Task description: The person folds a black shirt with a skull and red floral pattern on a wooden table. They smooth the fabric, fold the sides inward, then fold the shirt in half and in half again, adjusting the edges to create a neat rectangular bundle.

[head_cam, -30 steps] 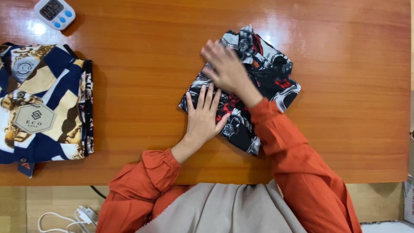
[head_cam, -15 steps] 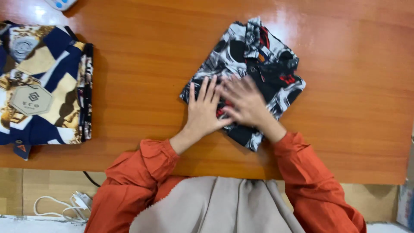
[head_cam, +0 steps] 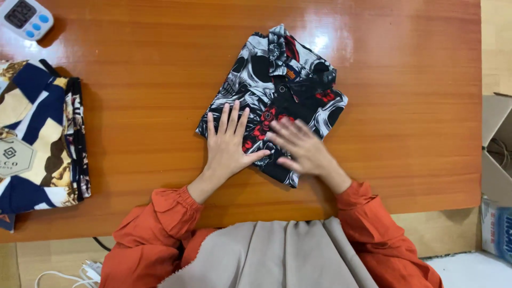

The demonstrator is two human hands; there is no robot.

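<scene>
The glossy orange-brown wooden bench (head_cam: pixel 405 106) carries a folded navy, cream and gold patterned shirt (head_cam: pixel 40 144) at its left edge. Near the middle lies a folded black, white and red printed shirt (head_cam: pixel 272 90), set at a slant. The left hand (head_cam: pixel 229 146) lies flat and released on its near corner; the right hand (head_cam: pixel 301 149), fingers spread and blurred, presses beside it. A small white digital timer (head_cam: pixel 24 16) sits far left.

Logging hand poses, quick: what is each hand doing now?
Left hand: open, flat on the folded black patterned shirt.
Right hand: open, flat on the same shirt.
</scene>
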